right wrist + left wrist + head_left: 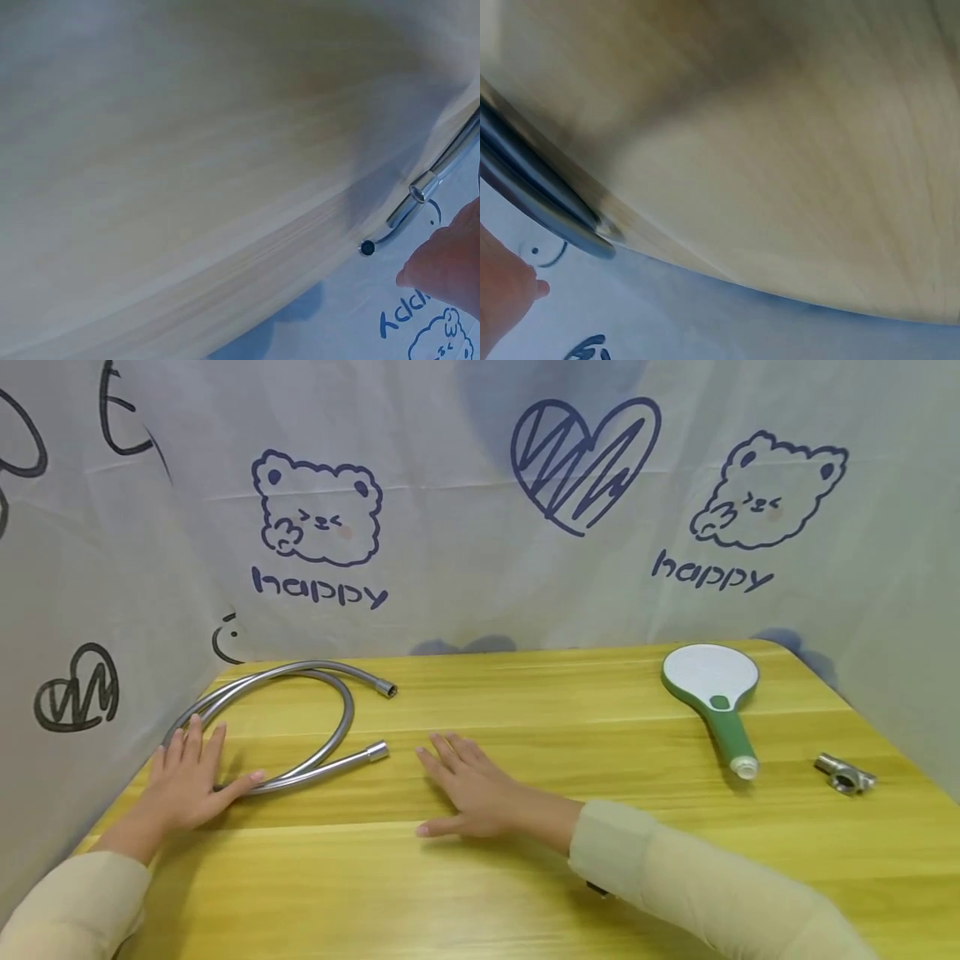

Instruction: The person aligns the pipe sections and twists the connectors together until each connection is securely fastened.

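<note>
A silver metal shower hose [348,708] lies coiled on the left of the table, both end fittings pointing right. My left hand [183,785] is spread over the coil's near left part, fingers straight; whether it touches the hose I cannot tell. My right hand [480,789], fingers extended and thumb apart, holds nothing just right of the nearer hose end [377,751]. In the left wrist view the hose [544,184] runs along the left edge. The right wrist view shows a hose fitting [424,186] near part of my hand [450,262].
A green-handled shower head [726,733] with a white face lies at the right, handle toward me. Farther right sits a small shiny metal fitting [845,778] with a round opening. A white curtain [450,560] with drawings stands behind the wooden table [525,710].
</note>
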{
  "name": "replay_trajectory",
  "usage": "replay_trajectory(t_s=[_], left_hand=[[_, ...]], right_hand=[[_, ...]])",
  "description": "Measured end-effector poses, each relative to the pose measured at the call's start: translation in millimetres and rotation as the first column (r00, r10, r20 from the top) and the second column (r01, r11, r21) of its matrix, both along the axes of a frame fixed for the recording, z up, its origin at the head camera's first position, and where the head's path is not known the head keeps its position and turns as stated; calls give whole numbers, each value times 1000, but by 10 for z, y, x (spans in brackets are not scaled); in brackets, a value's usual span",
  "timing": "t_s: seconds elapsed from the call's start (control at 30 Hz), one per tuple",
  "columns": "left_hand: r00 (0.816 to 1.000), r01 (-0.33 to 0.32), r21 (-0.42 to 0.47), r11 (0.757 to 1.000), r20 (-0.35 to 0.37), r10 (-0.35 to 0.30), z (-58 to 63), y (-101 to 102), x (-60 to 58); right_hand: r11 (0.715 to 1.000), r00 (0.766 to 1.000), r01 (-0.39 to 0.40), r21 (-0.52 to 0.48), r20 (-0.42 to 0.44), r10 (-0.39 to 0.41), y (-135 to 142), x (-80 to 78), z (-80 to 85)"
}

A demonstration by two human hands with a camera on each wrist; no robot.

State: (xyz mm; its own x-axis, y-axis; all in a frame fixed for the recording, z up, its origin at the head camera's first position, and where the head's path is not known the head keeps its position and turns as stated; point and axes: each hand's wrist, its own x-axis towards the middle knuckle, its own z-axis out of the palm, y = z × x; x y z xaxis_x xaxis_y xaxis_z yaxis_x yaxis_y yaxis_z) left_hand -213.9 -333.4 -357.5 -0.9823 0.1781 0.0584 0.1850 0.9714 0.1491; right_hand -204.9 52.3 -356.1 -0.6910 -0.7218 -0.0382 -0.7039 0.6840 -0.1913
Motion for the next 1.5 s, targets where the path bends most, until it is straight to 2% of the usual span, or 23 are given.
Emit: replay_trajectory(t_s=[0.5, 0.77, 1.03, 1.17, 1.5], left_hand=[[994, -82, -20, 996, 73, 83, 10, -146, -34], [985, -125, 31, 992, 120, 120, 24, -202, -89], [979, -150, 51, 987, 149, 141, -43, -322, -75], [976, -158, 56, 986, 162, 148, -38, -345, -73], [971, -166, 48, 985, 184, 155, -28, -331, -98]], right_hand=[[999, 999, -40, 19, -27, 41, -316, -33, 31], [998, 997, -50, 28, -54, 51, -442, -38, 68], [996, 995, -66, 64, -73, 70, -571, -83, 101], [996, 994, -59, 60, -87, 64, -631, -116, 119], [996, 998, -53, 69, -37, 55, -743, -158, 111]])
